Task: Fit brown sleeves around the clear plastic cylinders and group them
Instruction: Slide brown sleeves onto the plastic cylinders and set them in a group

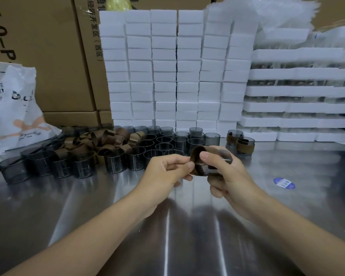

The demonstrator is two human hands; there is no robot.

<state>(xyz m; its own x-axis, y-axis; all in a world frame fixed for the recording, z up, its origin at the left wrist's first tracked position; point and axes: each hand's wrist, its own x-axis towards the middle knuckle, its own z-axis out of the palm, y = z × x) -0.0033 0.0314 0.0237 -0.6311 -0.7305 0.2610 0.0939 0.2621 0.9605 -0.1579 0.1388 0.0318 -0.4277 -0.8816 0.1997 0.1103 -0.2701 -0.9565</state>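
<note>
A: Where's the smoky clear plastic cylinder (224, 156)?
B: In the right hand (227, 176) — fingers curled round it, thumb pressing the curled brown sleeve (197, 156) against it.
A: And the left hand (167, 170)?
B: Thumb and forefinger pinch the sleeve's loose edge. The shiny steel table (127, 216) spreads wide below the fingers; beyond them stand rows of bare cylinders (163, 142), with two sleeved cylinders (241, 141) just past the right fingertips
</note>
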